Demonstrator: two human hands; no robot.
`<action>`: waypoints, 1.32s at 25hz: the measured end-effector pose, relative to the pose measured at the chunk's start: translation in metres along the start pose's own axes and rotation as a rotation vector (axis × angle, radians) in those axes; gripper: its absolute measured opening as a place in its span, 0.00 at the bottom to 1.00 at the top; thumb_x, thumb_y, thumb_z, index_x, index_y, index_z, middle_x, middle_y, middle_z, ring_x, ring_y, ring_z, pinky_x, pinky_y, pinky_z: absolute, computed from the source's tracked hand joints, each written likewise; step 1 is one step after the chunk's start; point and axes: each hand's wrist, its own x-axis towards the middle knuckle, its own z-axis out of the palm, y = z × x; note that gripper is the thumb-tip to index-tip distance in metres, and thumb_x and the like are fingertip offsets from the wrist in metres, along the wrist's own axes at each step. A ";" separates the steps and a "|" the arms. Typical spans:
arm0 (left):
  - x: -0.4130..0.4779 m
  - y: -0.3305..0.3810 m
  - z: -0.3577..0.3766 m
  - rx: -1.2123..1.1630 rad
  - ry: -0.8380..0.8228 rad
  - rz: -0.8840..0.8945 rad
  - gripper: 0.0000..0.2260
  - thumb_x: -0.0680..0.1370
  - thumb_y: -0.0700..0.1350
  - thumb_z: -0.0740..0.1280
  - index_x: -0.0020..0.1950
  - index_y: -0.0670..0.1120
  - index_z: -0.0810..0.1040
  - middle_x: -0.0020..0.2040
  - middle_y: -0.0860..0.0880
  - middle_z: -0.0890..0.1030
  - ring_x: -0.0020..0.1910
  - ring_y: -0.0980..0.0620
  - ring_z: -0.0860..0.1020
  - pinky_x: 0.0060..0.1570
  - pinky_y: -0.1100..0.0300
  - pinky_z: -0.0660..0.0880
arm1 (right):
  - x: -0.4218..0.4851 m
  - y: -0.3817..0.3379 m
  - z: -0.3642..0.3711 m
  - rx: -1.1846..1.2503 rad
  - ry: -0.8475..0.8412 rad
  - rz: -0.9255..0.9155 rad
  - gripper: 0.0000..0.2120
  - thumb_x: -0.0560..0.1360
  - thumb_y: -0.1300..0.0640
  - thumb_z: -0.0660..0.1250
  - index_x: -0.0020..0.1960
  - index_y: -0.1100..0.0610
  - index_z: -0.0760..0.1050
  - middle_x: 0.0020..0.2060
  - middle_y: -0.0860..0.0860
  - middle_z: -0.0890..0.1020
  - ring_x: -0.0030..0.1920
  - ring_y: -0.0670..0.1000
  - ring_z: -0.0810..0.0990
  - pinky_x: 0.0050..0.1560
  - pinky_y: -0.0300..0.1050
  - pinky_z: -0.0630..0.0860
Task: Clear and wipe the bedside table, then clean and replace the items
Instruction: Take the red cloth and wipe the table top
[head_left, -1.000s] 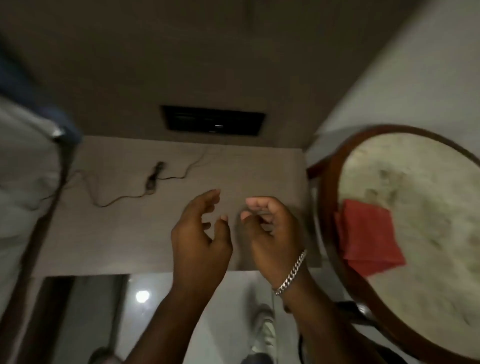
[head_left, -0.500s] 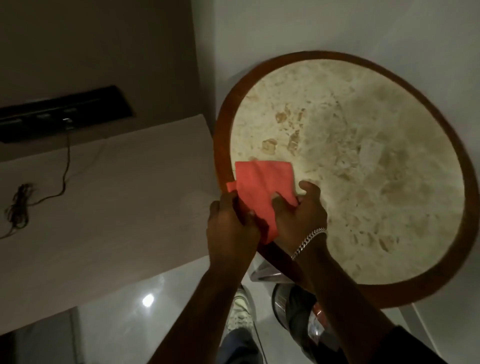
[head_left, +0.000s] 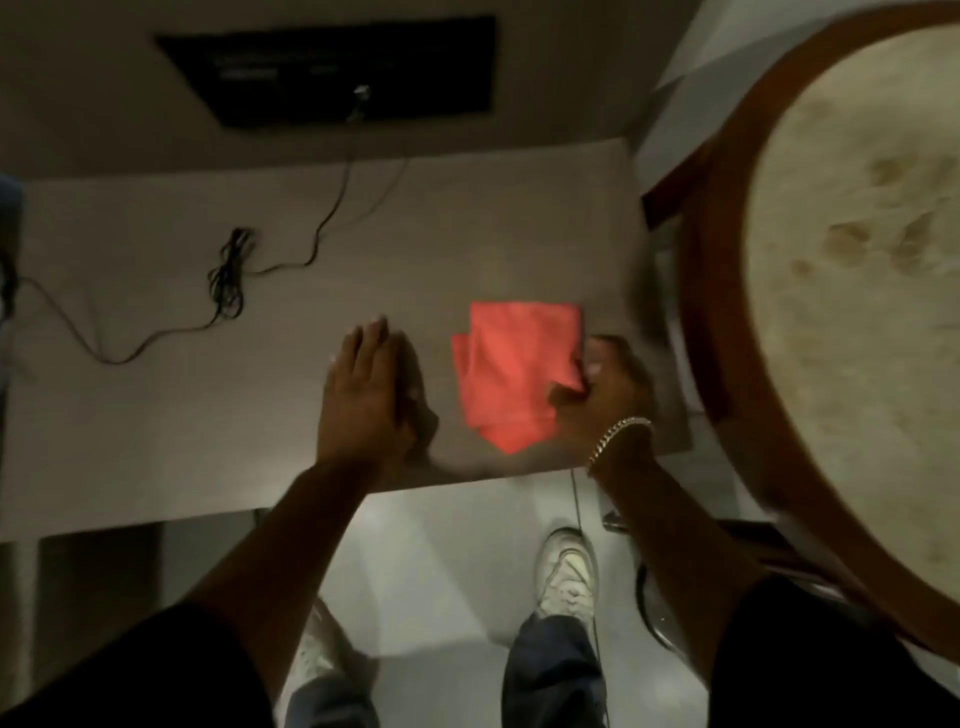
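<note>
Red cloth, half a second ago on the round table, now lies on the bedside table, pinched by the right hand; left hand rests flat and empty beside it. Wiping can begin.

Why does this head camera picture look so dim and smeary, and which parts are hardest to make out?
Head view: the room is dim, with a brighter patch on the pale rectangular bedside table; the round marble-topped table is streaked by motion blur; the right hand gripping the folded red cloth is soft-edged, the flat left hand a little sharper; the wide lens bends straight edges.
</note>
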 end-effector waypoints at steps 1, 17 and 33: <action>0.004 -0.021 0.005 0.111 -0.036 0.049 0.32 0.76 0.53 0.56 0.78 0.41 0.57 0.80 0.41 0.56 0.79 0.40 0.53 0.76 0.43 0.50 | 0.001 0.006 0.010 -0.190 0.043 -0.090 0.26 0.70 0.54 0.67 0.66 0.62 0.71 0.59 0.61 0.78 0.61 0.60 0.75 0.64 0.50 0.69; 0.119 -0.036 0.010 0.353 0.123 0.053 0.38 0.77 0.64 0.50 0.79 0.43 0.47 0.81 0.42 0.49 0.80 0.44 0.46 0.76 0.41 0.48 | 0.188 -0.058 0.074 -0.753 0.073 -0.378 0.31 0.76 0.37 0.51 0.75 0.49 0.57 0.77 0.60 0.54 0.76 0.64 0.52 0.73 0.60 0.54; 0.119 -0.038 0.011 0.323 0.140 0.081 0.32 0.80 0.58 0.50 0.79 0.41 0.48 0.80 0.39 0.51 0.79 0.41 0.49 0.76 0.39 0.46 | 0.059 0.001 0.082 -0.683 -0.030 -0.588 0.31 0.75 0.37 0.57 0.73 0.51 0.63 0.73 0.64 0.62 0.74 0.69 0.56 0.71 0.68 0.54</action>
